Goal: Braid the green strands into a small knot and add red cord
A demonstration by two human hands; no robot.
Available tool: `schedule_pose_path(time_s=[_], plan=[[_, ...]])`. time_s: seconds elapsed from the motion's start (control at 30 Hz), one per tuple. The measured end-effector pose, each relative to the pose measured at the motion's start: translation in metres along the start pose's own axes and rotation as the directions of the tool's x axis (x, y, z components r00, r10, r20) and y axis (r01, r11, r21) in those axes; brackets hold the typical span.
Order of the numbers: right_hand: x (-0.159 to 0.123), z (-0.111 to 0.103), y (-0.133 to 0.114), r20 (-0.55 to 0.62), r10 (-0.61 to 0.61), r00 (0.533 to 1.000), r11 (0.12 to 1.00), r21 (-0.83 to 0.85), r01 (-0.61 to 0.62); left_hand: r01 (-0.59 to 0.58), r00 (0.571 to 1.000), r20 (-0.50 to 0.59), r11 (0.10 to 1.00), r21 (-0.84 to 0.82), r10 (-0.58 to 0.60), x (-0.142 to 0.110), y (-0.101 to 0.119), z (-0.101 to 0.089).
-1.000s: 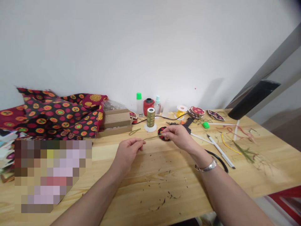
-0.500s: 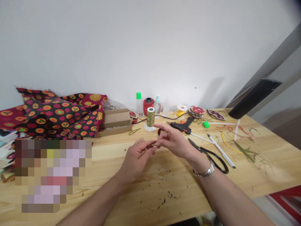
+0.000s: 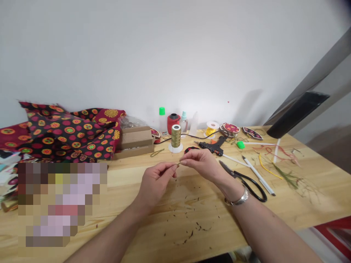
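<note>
Both hands are up over the pine workbench (image 3: 192, 226), close together, with the fingers drawn into pinches and nothing open. The left hand (image 3: 156, 182) has its thumb and forefinger closed on a thin strand of gold thread (image 3: 177, 165), and the right hand (image 3: 200, 166) meets it from the other side, its fingertips (image 3: 183, 162) pinched at or just beside the same strand, though the strand is too fine to follow clearly. Just beyond the right hand lies a round black-and-red disc (image 3: 191, 149), not touching it, and to the left of that a spool of gold thread (image 3: 176, 136) stands upright on a white base. A hot glue gun (image 3: 215, 146) lies to the right of the disc, with black-handled scissors (image 3: 244, 188) nearer the silver bracelet (image 3: 238, 199) on the right wrist. A small loop of thread (image 3: 157, 152) lies by a stack of wooden blocks (image 3: 134, 142), and folded red-and-black printed fabric (image 3: 68, 128) is heaped at the far left. Loose colored threads (image 3: 287, 175) are scattered at the right end of the bench.
</note>
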State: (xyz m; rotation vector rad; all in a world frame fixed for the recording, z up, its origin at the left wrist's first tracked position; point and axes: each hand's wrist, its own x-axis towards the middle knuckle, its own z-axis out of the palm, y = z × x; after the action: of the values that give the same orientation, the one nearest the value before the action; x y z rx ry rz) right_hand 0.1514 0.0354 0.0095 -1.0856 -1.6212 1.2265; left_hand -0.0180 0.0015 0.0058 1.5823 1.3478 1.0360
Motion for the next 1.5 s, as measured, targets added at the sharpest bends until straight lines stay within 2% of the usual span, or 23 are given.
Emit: schedule_pose_path(time_s=[0.23, 0.3, 0.43, 0.53, 0.8, 0.97, 1.1, 1.17, 1.27, 1.33, 1.37, 1.43, 1.5], plan=[[0.002, -0.002, 0.004, -0.122, -0.032, 0.992, 0.999, -0.02, 0.03, -0.004, 1.0, 0.019, 1.0, -0.028, 0.004, 0.0, -0.001, -0.001], [0.002, -0.002, 0.003, -0.103, -0.022, 0.994, 1.0, 0.002, 0.022, -0.005, 1.0, 0.021, 0.999, -0.035, 0.006, 0.001, -0.002, 0.0], [0.0, 0.004, 0.002, 0.01, 0.006, 1.0, 1.0, 0.014, -0.006, 0.015, 0.999, 0.04, 0.999, -0.035, -0.014, 0.0, -0.002, 0.001], [-0.001, 0.009, 0.005, 0.022, 0.016, 1.0, 1.0, 0.012, -0.016, 0.019, 0.997, 0.07, 0.999, -0.047, -0.016, 0.0, -0.003, 0.002], [0.0, 0.007, 0.009, -0.148, 0.011, 0.989, 0.995, 0.096, 0.004, 0.028, 0.997, 0.074, 0.998, -0.053, -0.024, -0.001, -0.003, 0.002], [0.003, 0.003, 0.013, -0.327, 0.034, 0.945, 0.986, 0.165, 0.022, 0.057, 0.997, 0.062, 0.996, -0.07, -0.053, 0.0, -0.003, 0.001], [0.007, -0.002, 0.014, -0.48, 0.058, 0.875, 0.971, 0.231, 0.062, 0.084, 0.996, 0.025, 0.996, -0.04, -0.083, 0.002, -0.007, 0.001], [0.007, -0.005, 0.012, -0.557, 0.028, 0.83, 0.972, 0.209, 0.108, 0.1, 0.994, -0.036, 0.995, -0.032, -0.101, 0.004, -0.009, 0.001], [0.004, -0.006, 0.006, -0.622, -0.083, 0.778, 0.981, 0.088, 0.175, 0.067, 0.973, -0.221, 0.998, 0.008, -0.064, 0.005, -0.009, -0.001], [0.0, -0.003, 0.001, -0.572, -0.246, 0.782, 0.969, -0.119, 0.218, -0.008, 0.956, -0.293, 1.0, 0.009, 0.01, 0.004, -0.006, -0.003], [-0.003, 0.0, -0.001, -0.494, -0.336, 0.802, 0.939, -0.238, 0.247, -0.045, 0.96, -0.279, 0.999, -0.018, 0.038, 0.002, -0.004, -0.003], [-0.008, 0.007, -0.004, -0.274, -0.475, 0.836, 0.839, -0.427, 0.336, -0.087, 0.983, -0.173, 0.991, -0.107, 0.067, -0.001, -0.001, -0.003], [-0.011, 0.013, -0.004, -0.086, -0.534, 0.841, 0.755, -0.497, 0.429, -0.078, 0.997, -0.026, 0.98, -0.184, 0.074, -0.003, 0.0, -0.001]])
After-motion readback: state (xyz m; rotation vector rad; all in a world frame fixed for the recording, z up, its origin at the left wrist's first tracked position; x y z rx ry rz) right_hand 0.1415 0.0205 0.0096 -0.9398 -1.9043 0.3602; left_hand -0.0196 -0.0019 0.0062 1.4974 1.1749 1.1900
